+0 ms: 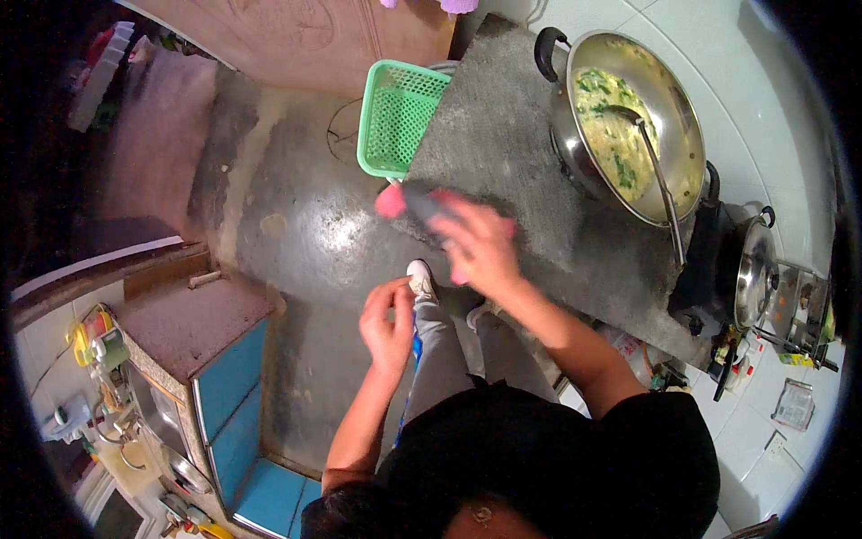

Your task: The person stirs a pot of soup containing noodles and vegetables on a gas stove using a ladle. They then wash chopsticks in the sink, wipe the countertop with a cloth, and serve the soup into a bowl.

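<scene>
My right hand (481,249) is shut on a blurred pink and dark grey cloth (421,205), held above the near edge of the grey concrete counter (491,114). Left of it, my left hand (389,316) hangs over the floor with bent fingers, thumb and index finger near each other and nothing seen between them. Beyond the cloth a green plastic basket (397,114) sits at the counter's left edge. On the counter at the upper right, a steel wok (680,135) holds yellowish soup with green pieces, and a metal ladle (656,158) rests in it.
Right of the wok stand a black appliance (707,269) and a lidded steel pan (754,273). At the lower left is another counter (195,323) with blue cabinet doors (232,397) and a steel sink (158,404). A wooden door (323,40) stands behind the basket.
</scene>
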The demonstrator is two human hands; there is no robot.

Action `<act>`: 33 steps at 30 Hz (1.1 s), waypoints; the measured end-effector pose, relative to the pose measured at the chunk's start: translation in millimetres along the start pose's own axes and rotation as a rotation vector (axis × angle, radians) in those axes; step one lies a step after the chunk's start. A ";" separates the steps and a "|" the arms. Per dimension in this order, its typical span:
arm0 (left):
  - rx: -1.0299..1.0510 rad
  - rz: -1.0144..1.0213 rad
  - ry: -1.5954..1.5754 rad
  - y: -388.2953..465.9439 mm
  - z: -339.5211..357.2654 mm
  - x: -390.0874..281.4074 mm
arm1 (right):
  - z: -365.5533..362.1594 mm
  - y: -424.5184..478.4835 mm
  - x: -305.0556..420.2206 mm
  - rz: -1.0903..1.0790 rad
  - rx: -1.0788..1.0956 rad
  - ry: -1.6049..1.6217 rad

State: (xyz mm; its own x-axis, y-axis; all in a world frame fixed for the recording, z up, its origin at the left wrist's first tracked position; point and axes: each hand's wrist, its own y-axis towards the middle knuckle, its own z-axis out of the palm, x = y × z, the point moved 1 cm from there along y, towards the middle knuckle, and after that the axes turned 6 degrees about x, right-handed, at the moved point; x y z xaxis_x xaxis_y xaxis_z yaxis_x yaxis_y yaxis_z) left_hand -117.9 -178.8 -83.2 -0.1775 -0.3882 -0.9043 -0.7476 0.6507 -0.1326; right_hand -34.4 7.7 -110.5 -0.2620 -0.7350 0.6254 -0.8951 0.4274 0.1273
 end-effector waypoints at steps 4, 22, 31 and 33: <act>0.304 0.217 0.380 38.6 37.7 14.4 | 0.3 -3.1 -53.8 0.270 0.110 -0.334; 0.521 0.272 0.757 75.9 66.2 55.2 | 10.8 253.0 -229.0 0.498 -0.313 -0.643; 0.328 0.263 0.304 76.6 40.6 54.6 | 52.0 45.5 -51.5 0.023 0.171 -0.330; 0.252 0.221 0.273 73.5 33.9 53.8 | 35.4 16.1 -48.3 -0.022 0.214 -0.279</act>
State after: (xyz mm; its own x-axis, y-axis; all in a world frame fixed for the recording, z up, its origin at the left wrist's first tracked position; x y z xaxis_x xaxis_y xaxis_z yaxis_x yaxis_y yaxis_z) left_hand -160.8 -129.7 -155.4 -0.5040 -0.3576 -0.7862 -0.4986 0.8637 -0.0732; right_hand -48.9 31.4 -165.9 -0.3042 -0.8710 0.3857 -0.9491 0.3119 -0.0443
